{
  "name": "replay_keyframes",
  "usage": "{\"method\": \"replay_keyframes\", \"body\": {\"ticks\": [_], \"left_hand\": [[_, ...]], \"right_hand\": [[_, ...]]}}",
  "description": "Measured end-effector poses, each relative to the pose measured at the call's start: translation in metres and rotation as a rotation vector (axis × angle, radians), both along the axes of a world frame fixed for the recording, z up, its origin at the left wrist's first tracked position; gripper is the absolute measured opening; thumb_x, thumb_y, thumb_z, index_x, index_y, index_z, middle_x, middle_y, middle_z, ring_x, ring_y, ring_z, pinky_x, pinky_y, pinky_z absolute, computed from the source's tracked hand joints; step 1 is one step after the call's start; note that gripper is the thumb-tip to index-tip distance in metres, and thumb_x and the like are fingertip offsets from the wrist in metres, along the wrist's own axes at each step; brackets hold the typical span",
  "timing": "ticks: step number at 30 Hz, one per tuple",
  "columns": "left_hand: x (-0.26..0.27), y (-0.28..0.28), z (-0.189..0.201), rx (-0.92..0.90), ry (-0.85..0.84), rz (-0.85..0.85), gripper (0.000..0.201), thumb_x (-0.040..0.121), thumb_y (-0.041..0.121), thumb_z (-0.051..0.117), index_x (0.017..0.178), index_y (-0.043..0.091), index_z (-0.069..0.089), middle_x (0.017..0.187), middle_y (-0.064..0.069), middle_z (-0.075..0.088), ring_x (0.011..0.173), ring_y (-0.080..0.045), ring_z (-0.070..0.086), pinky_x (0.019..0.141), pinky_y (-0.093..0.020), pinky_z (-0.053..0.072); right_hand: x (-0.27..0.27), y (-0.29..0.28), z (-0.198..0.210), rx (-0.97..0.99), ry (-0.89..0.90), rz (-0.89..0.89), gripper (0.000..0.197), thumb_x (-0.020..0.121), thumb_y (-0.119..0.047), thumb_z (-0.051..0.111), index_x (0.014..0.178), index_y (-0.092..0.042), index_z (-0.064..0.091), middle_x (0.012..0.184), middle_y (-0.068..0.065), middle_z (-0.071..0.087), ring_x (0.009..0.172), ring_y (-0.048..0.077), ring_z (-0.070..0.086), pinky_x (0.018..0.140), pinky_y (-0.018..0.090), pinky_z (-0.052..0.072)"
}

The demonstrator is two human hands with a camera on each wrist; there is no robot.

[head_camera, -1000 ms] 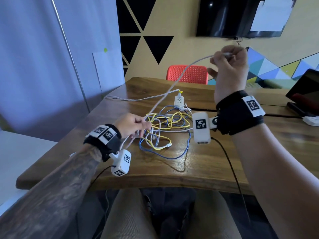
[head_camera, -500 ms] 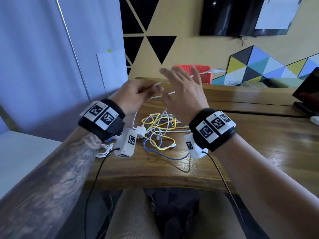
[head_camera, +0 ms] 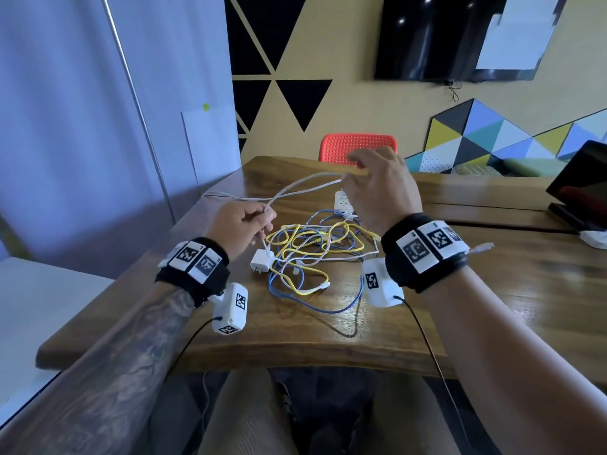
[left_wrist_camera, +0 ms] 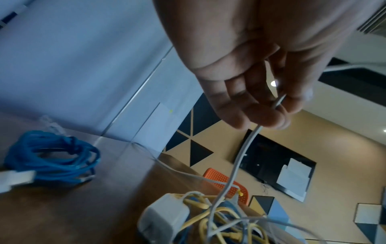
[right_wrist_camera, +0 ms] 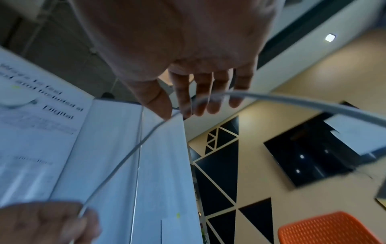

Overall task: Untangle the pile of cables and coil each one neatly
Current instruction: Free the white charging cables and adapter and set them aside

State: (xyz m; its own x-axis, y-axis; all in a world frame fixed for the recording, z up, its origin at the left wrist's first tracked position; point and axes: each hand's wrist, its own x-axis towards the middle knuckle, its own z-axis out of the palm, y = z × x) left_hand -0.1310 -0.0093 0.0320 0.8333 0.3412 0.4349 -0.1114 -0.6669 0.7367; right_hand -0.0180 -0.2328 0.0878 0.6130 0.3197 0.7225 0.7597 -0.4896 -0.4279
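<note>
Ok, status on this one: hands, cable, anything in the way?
Left hand pinches the white cable; right hand holds it further along. Cable runs down into the yellow-blue tangle. Blue coil already done, lying aside.

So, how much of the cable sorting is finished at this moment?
Done: one blue cable lies coiled on the table, apart from the pile.

In hand: the left hand pinches a white cable and the right hand holds it further along, stretched above the table.

Left: the yellow cable, a thinner blue cable and the white charger remain tangled together.
</note>
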Motion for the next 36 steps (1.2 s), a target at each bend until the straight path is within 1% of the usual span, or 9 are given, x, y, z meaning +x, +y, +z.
{"method": "replay_keyframes", "body": {"ticks": [3,5,8,12,16,20,24,29,36], "left_hand": [[0.007,-0.022,0.014,0.095,-0.101,-0.044,0.019,0.098,0.022,0.060,0.093,0.010,0.075,0.073,-0.005,0.070,0.056,-0.015,0.058,0.058,-0.037,0.054],[0.014,-0.033,0.020,0.148,-0.146,-0.075,0.020,0.097,0.020,0.061,0.082,0.013,0.072,0.064,0.004,0.065,0.051,-0.014,0.056,0.053,-0.038,0.052],[0.020,-0.044,0.024,0.072,-0.220,-0.084,0.015,0.093,0.013,0.066,0.079,0.013,0.070,0.058,0.010,0.060,0.052,-0.007,0.050,0.054,-0.025,0.044],[0.021,-0.040,0.006,0.200,-0.119,-0.033,0.010,0.091,0.011,0.065,0.083,0.017,0.065,0.071,0.008,0.066,0.064,-0.003,0.059,0.063,-0.012,0.044],[0.013,-0.027,-0.025,0.004,-0.056,-0.069,0.014,0.094,0.005,0.061,0.082,0.010,0.065,0.071,-0.002,0.070,0.065,-0.010,0.062,0.068,-0.025,0.049],[0.006,-0.032,-0.037,-0.066,-0.095,-0.128,0.024,0.097,0.025,0.062,0.085,0.010,0.075,0.069,-0.007,0.069,0.069,-0.016,0.065,0.075,-0.034,0.053],[0.007,-0.057,-0.033,-0.090,-0.141,-0.150,0.019,0.094,0.025,0.064,0.080,0.033,0.075,0.058,0.006,0.063,0.054,-0.013,0.061,0.060,-0.027,0.050],[-0.001,-0.075,-0.040,-0.181,-0.104,-0.201,0.016,0.092,0.017,0.064,0.078,0.017,0.072,0.055,-0.009,0.054,0.052,-0.015,0.049,0.056,-0.025,0.040],[-0.020,-0.067,-0.079,-0.488,-0.082,-0.215,0.026,0.096,0.034,0.062,0.086,0.012,0.070,0.058,-0.005,0.049,0.053,-0.020,0.046,0.067,-0.038,0.051]], "right_hand": [[-0.017,0.005,0.001,-0.066,-0.159,0.082,0.057,0.086,-0.035,0.055,0.140,-0.019,0.054,0.137,0.002,0.058,0.124,0.027,0.052,0.108,0.043,0.041],[-0.028,0.012,0.002,-0.186,-0.136,0.159,0.050,0.093,-0.035,0.058,0.140,-0.020,0.055,0.131,0.002,0.065,0.119,0.024,0.057,0.109,0.039,0.038],[-0.032,0.016,-0.001,-0.264,0.070,0.248,0.022,0.097,-0.032,0.056,0.112,-0.024,0.070,0.092,0.001,0.073,0.084,0.023,0.065,0.078,0.037,0.054],[-0.029,-0.002,0.004,-0.065,0.007,0.159,0.020,0.100,-0.028,0.055,0.093,-0.019,0.071,0.070,-0.003,0.062,0.064,0.020,0.057,0.055,0.030,0.040],[-0.019,-0.029,0.023,0.200,0.061,0.081,0.018,0.096,-0.031,0.056,0.090,-0.021,0.069,0.077,-0.005,0.067,0.079,0.020,0.062,0.067,0.035,0.050],[-0.019,-0.034,0.009,-0.036,-0.180,-0.101,0.028,0.093,-0.023,0.054,0.116,-0.020,0.070,0.116,0.002,0.065,0.108,0.029,0.058,0.088,0.039,0.046],[-0.044,-0.008,-0.019,-0.207,-0.306,0.136,0.034,0.091,-0.023,0.056,0.121,-0.016,0.069,0.118,0.001,0.070,0.109,0.026,0.062,0.103,0.042,0.039],[-0.046,-0.005,-0.051,-0.407,0.016,0.256,0.021,0.096,-0.038,0.055,0.101,-0.023,0.069,0.096,-0.002,0.065,0.088,0.027,0.064,0.081,0.042,0.050],[-0.034,-0.044,-0.031,0.039,-0.069,0.064,0.026,0.098,-0.030,0.059,0.081,-0.011,0.065,0.087,0.000,0.060,0.073,0.020,0.053,0.062,0.033,0.037]]}}
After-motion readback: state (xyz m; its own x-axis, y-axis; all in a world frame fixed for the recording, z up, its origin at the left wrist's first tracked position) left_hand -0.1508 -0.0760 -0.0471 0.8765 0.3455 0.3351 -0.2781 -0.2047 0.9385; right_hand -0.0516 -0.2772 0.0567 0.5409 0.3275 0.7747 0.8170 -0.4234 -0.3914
